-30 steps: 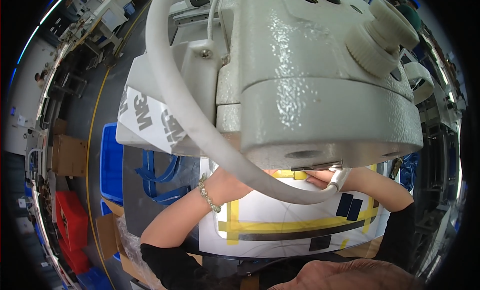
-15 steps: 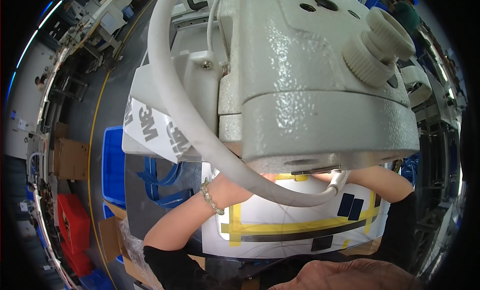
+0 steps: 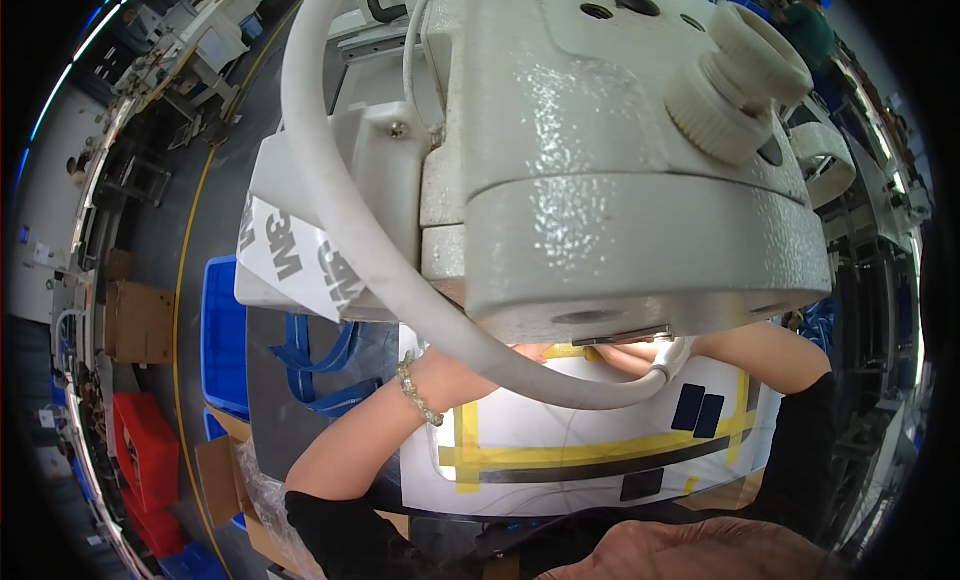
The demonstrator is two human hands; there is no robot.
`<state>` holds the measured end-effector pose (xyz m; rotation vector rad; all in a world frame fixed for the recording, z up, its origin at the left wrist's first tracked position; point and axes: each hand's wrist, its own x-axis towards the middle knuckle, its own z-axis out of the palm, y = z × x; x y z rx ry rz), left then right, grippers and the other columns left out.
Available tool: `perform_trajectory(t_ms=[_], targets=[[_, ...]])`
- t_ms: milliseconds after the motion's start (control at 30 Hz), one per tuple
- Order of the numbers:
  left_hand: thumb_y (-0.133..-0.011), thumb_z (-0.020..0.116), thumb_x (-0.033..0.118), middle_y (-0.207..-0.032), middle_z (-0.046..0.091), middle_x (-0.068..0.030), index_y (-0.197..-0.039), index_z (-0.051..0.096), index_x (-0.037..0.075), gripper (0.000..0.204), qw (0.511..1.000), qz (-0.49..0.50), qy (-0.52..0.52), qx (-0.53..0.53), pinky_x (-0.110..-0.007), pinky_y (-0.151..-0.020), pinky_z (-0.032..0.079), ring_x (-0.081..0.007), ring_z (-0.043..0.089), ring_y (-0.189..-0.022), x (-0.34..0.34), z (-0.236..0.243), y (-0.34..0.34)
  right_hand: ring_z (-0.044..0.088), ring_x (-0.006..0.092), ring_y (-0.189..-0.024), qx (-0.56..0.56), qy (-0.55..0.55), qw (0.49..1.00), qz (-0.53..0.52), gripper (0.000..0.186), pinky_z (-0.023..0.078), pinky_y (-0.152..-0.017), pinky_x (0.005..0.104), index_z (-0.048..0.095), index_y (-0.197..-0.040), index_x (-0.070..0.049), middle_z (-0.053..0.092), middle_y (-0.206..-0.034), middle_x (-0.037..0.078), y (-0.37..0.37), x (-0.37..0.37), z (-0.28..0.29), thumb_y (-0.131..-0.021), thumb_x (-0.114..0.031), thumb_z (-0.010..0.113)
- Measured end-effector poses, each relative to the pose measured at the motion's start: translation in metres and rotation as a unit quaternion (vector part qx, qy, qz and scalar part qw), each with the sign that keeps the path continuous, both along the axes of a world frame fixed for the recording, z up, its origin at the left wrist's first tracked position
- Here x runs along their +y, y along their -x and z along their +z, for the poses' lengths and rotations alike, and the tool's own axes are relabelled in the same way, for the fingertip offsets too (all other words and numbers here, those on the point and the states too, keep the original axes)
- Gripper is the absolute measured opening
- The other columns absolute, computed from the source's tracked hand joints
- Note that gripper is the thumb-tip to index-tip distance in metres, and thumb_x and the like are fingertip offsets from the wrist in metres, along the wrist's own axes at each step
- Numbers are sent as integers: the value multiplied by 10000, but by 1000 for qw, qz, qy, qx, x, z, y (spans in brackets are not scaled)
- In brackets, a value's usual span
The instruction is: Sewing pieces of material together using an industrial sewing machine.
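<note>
The large off-white head of what looks like a sewing machine (image 3: 640, 240) fills the upper middle of the view. Beneath it lies a white sheet (image 3: 570, 420) with yellow tape strips (image 3: 550, 460) and dark patches (image 3: 698, 410). My left hand (image 3: 462, 378), with a beaded bracelet (image 3: 412, 390) at its wrist, reaches under the machine; a thick white tube (image 3: 400, 280) and the machine hide most of its fingers. My right hand (image 3: 632, 358) comes in from the right, its partly visible fingers stretched out over the sheet near a piece of yellow tape under the machine head.
Blue straps (image 3: 325, 365) lie on the dark table left of the sheet. Further left stand a blue bin (image 3: 225, 330), an opened cardboard box (image 3: 225, 470) with clear plastic, and red bins (image 3: 145, 450). A ribbed white knob (image 3: 740, 85) juts from the machine.
The machine appears shifted slightly left and up in view. More of my right hand's fingers show below the machine head. My left arm stays nearly where it was.
</note>
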<state>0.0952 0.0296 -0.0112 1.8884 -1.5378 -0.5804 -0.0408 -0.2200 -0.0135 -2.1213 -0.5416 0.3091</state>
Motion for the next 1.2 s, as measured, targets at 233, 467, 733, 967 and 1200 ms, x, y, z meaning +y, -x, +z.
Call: perform_trajectory(t_ms=[233,467,733,967,1200], targets=[[-884,595,248,-1104,642,-78,-1078,654,77,265,998,-32,-46,16,-305,-887,454,-173,598,-1004,1,0,-3,564,167,-1016,-115,39,991,53,331,470,-886,306,584,-1105,-110,579,-1092,40,-8,1,-12,-792,-216,604],[-916,525,292,-1140,624,-72,-1177,601,115,324,984,-76,-160,3,-312,-905,442,-189,588,-1033,-6,18,-5,564,170,-1031,-550,466,671,170,313,478,-905,288,520,-1158,-69,564,-1104,57,-13,0,-8,-896,-237,490],[-913,500,257,-1154,594,-82,-1142,598,98,296,995,-60,-80,6,-347,-929,408,-227,552,-1064,-6,-11,-6,582,136,-967,-564,482,651,160,242,488,-825,259,564,-1060,-86,589,-1001,30,-9,5,2,-853,-200,512],[-915,497,177,-1057,643,-95,-1094,628,76,244,989,-79,11,-121,-380,-786,485,-235,616,-906,-4,3,-2,599,105,-912,-579,489,636,146,186,497,-755,234,602,-973,-102,610,-911,7,-2,13,2,-814,-167,531],[-930,443,176,-1135,619,-124,-1182,583,77,305,974,-142,-134,-114,-350,-906,465,-259,593,-1051,-3,18,-3,608,68,-837,-590,501,622,116,132,482,-655,199,627,-863,-137,624,-825,-34,9,16,13,-758,-130,547]])
